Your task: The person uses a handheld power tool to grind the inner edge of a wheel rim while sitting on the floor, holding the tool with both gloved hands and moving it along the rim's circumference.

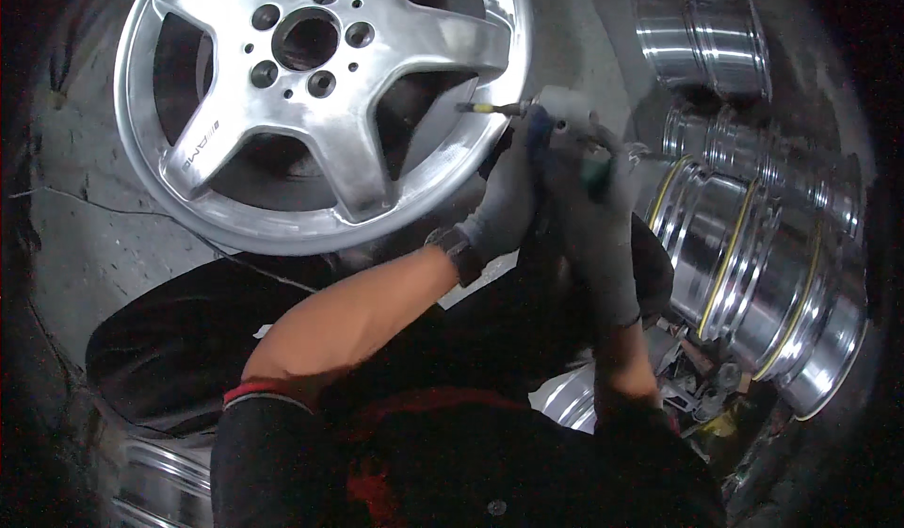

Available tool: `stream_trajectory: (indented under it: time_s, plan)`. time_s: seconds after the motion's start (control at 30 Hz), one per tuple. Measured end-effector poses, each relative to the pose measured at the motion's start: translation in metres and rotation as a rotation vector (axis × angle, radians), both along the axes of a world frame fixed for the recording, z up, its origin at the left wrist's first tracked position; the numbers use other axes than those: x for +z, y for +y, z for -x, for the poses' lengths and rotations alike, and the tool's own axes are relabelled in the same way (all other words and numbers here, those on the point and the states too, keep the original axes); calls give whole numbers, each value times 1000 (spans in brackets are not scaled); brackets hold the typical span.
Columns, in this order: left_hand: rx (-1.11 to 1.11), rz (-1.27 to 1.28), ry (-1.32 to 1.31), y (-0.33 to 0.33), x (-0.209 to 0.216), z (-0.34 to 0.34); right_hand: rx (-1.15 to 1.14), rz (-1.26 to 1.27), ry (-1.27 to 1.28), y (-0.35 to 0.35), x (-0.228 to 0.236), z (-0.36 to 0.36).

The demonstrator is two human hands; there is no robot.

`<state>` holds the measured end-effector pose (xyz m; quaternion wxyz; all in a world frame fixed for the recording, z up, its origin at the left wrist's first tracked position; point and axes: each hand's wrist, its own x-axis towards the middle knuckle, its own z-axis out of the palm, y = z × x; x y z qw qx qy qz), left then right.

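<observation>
A handheld die grinder [565, 104] is held up just right of a bare silver wheel rim [330, 137]. Its thin shaft points left, with a yellow band and a dark tip over the rim's right edge; I cannot tell whether the tip touches metal. My left hand [513, 179], in a grey glove, is closed about the tool near its shaft end. My right hand [591, 208], gloved too and blurred, closes round its body, where something green shows. The five-spoke rim lies face up, with brushed spokes and a round centre hole.
Several polished rims [734, 236] stand at the right, some with yellow edging. Below them lies a heap of small metal parts [711, 387]. A thin cable [104, 208] runs across the grey floor [85, 255] on the left. Another rim [165, 481] shows at the lower left.
</observation>
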<state>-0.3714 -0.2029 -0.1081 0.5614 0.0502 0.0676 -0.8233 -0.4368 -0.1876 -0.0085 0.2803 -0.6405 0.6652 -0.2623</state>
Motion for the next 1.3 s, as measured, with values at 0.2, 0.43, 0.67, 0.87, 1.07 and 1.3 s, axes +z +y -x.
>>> stream_trajectory:
  time_s: [0.2, 0.43, 0.67, 0.87, 1.07, 1.3]
  plan:
    - [24, -137, -30, 37, 20, -9, -182, -324, -272, 23, 2, 0]
    - [-135, 6, -158, 5, 12, 3, -109, -147, -362, 10, 3, 17]
    - [-197, -13, -370, 6, 7, 2, -86, -34, -111, 7, -8, 24]
    - [-83, -204, -109, 40, 22, -7, -224, -312, -389, 33, -3, 11]
    - [-212, -25, -199, 6, 7, 7, -200, -196, -369, 14, -3, 22]
    - [-194, -80, -272, 21, 13, 5, -163, -160, -344, 26, -1, 17]
